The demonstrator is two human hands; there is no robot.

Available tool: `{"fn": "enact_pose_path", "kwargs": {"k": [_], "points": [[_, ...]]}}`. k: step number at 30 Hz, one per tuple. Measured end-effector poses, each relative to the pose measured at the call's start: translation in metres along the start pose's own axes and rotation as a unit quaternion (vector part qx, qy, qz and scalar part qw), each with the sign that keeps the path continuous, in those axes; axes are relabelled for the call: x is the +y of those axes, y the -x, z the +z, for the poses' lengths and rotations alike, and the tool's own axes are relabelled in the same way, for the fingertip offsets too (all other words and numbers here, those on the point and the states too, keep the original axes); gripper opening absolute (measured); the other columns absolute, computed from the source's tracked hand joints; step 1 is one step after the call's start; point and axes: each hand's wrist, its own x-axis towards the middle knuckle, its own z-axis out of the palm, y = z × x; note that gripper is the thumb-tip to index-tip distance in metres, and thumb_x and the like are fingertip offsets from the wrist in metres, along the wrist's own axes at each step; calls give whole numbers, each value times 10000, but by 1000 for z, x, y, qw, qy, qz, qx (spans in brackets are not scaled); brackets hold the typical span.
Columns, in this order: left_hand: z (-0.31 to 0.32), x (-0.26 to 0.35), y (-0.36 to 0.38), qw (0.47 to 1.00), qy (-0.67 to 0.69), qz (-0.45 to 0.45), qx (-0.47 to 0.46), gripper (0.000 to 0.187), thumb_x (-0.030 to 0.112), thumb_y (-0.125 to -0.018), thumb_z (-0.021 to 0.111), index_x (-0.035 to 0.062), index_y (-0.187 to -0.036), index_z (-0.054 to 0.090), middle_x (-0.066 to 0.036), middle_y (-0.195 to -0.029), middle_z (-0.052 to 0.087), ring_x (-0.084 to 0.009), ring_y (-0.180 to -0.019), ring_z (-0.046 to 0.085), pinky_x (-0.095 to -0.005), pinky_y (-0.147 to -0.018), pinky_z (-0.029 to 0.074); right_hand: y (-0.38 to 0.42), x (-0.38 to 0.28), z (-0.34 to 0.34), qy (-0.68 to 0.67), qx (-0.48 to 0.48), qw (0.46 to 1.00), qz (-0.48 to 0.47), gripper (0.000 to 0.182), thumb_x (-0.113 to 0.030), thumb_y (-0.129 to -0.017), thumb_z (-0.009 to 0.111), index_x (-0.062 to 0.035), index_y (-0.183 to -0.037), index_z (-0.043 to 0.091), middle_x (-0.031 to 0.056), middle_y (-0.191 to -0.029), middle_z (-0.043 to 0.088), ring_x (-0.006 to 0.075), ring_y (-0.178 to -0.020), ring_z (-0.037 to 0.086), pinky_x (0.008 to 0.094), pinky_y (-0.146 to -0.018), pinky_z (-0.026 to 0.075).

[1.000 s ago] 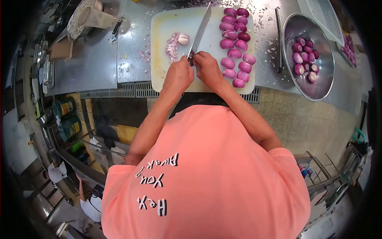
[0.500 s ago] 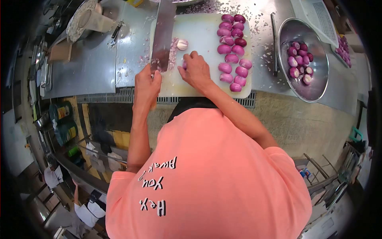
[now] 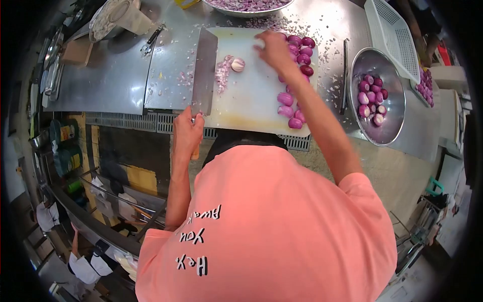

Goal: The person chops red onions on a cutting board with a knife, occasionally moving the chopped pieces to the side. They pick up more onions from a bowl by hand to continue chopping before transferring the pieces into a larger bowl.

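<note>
My left hand (image 3: pixel 187 132) is closed around the handle of a cleaver (image 3: pixel 205 75). The broad blade points away from me along the left edge of the white cutting board (image 3: pixel 246 110). My right hand (image 3: pixel 275 50) is over the far part of the board, thumb and fingers apart, and I see nothing between them. Just to its right are rows of peeled purple onion halves (image 3: pixel 285 111), partly covered by my hand and forearm. A small pile of diced onion (image 3: pixel 222 75) lies beside the blade, touching a pale, partly cut onion piece (image 3: pixel 238 64).
At the right stands a metal bowl (image 3: pixel 358 123) with several peeled onions (image 3: pixel 372 95). A dark rod (image 3: pixel 345 75) lies between board and bowl. Beyond are a white plastic basket (image 3: pixel 390 38) and a bowl of chopped onion (image 3: pixel 249 6). Onion scraps litter the steel table (image 3: pixel 113 75).
My right hand has moved away from me and right, from beside the diced onion toward the onion rows. The purple piece at its fingers no longer shows. My left hand still grips the cleaver.
</note>
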Motion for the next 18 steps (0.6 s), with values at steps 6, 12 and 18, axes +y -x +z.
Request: {"fn": "enact_pose_path", "kwargs": {"k": [6,12,18], "points": [[1,9,0,999,-3,-36,-10,128,92,-934,547,-27,-964,585,-32,-546,526,-110,-401,500,-292,-382,401,50,-65,25,-125,-84,988,46,299,-135,-803,715,-69,-1093,684,162,-979,643,366,-937,621,434,-827,507],[13,1,-10,998,-37,40,-7,142,101,-924,559,-39,-919,575,-61,-547,535,-137,-421,519,-321,-410,416,90,-80,7,-131,-77,988,4,172,-34,-792,646,-47,-962,623,139,-1016,611,348,-989,591,423,-831,504],[21,1,-23,981,-165,98,5,171,97,-902,567,-72,-925,569,-188,-590,545,-248,-473,549,-395,-479,428,111,-94,9,-148,-93,984,-15,202,-55,-778,686,-45,-971,628,131,-1000,614,346,-981,590,439,-831,505]]}}
